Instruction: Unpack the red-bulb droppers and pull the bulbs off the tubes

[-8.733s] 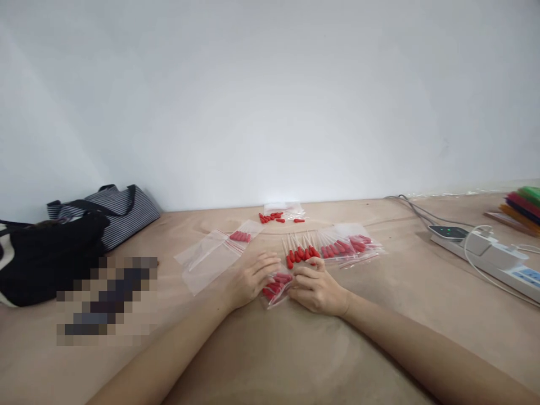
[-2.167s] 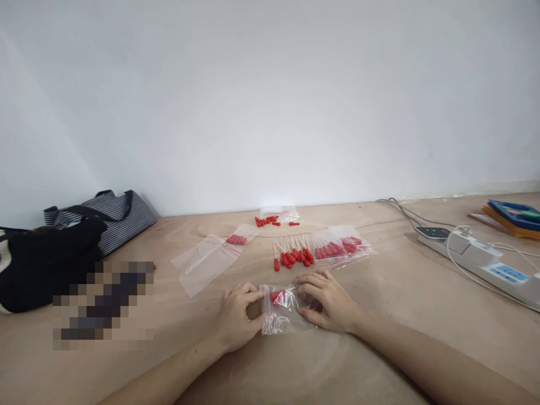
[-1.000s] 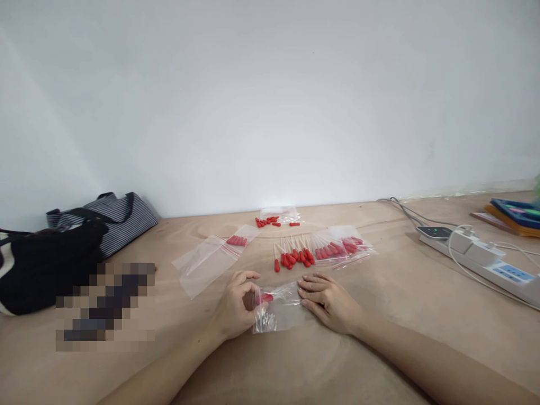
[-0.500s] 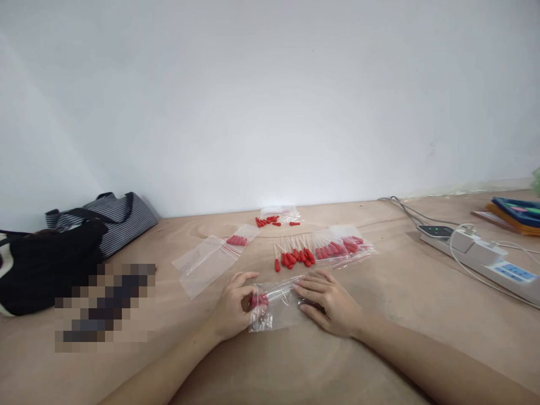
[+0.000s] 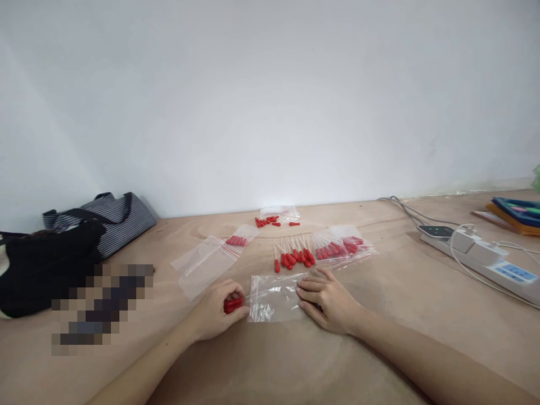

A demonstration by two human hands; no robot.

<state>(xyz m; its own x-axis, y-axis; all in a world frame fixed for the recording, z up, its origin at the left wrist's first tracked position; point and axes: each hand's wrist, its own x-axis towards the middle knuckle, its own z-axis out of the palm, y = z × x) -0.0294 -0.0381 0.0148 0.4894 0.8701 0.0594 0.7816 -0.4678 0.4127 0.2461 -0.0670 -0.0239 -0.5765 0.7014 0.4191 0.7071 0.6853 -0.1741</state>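
Note:
My left hand (image 5: 216,310) is closed around several red-capped sticks (image 5: 233,304), held just left of a clear zip bag (image 5: 272,298) lying flat on the table. My right hand (image 5: 327,297) rests with fingers flat on the bag's right edge, pinning it down. Behind the bag lies a loose row of red-capped sticks (image 5: 293,257), with filled zip bags (image 5: 343,247) to its right.
Empty zip bags (image 5: 202,265) lie at the left, one with red caps (image 5: 237,241) in it. More loose red caps (image 5: 270,221) sit near the wall. Striped and black bags (image 5: 67,247) stand far left. A power strip (image 5: 485,256) with cables lies right.
My left hand has drawn the red-capped sticks out of the bag toward the left. The bag now lies flatter under my right hand.

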